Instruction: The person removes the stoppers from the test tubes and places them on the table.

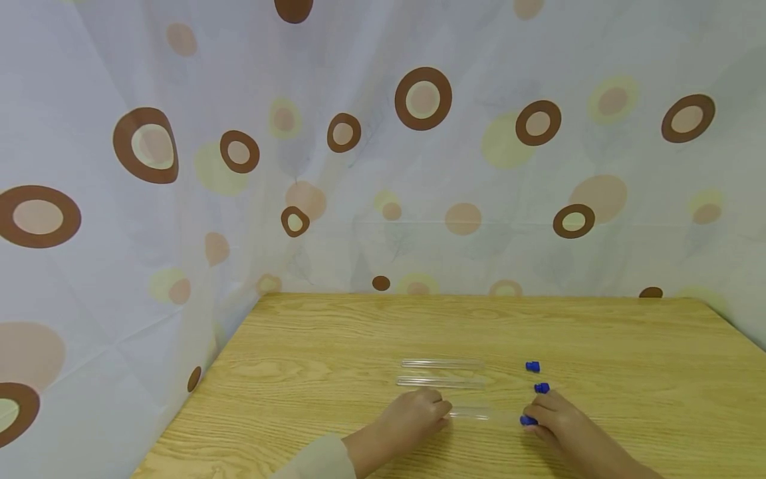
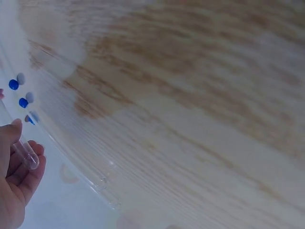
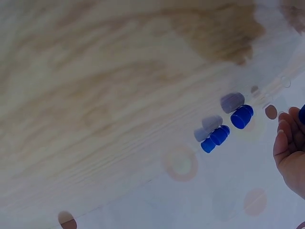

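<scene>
My left hand (image 1: 414,418) pinches a clear test tube (image 1: 469,413) near its rounded end, and the tube points right. In the left wrist view that rounded end (image 2: 31,161) shows between thumb and fingers. My right hand (image 1: 562,422) pinches a small blue cap (image 1: 526,420) to the right of the tube, with a gap between the two. Only the edge of this cap (image 3: 302,114) shows in the right wrist view. Beyond the left hand lie two more clear tubes (image 1: 441,364), side by side. Past the right hand are two loose blue caps (image 1: 532,366).
Everything lies on a wood-grain table (image 1: 311,352). Behind it and along its left side hangs a white curtain (image 1: 371,253) with brown, yellow and peach circles.
</scene>
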`<state>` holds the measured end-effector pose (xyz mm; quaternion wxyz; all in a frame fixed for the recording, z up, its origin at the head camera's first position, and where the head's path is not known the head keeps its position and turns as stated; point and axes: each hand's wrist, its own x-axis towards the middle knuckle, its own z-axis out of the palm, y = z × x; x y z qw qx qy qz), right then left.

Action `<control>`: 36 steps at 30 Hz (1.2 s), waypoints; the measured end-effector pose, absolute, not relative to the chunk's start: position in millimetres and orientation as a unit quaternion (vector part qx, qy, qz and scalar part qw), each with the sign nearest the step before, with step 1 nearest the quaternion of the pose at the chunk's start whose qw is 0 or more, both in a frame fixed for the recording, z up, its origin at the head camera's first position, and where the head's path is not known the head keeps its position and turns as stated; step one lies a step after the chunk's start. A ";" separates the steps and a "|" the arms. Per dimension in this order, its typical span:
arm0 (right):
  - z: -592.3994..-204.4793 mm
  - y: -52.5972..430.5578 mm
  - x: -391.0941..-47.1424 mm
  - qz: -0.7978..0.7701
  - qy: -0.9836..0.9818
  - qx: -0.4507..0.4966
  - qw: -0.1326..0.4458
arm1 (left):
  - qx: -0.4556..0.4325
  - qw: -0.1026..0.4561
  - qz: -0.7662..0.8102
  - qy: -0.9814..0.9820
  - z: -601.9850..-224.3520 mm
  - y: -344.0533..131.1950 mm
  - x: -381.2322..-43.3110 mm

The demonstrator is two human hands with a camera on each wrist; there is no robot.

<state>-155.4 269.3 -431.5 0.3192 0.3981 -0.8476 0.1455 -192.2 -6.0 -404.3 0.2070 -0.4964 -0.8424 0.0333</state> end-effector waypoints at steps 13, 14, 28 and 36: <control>-434.0 263.4 -155.3 0.152 -0.830 0.421 0.332 | -0.490 0.208 0.020 -0.846 -405.2 -10.0 -186.8; -433.9 263.3 -155.0 0.152 -0.831 0.421 0.330 | -0.491 0.208 0.020 -0.846 -405.3 -10.3 -186.7; -435.4 262.7 -155.3 0.150 -0.829 0.426 0.331 | -0.495 0.178 0.020 -0.850 -402.7 -14.4 -183.2; -436.9 261.9 -155.7 0.151 -0.823 0.426 0.343 | -0.492 0.170 0.010 -0.854 -400.5 -14.4 -180.8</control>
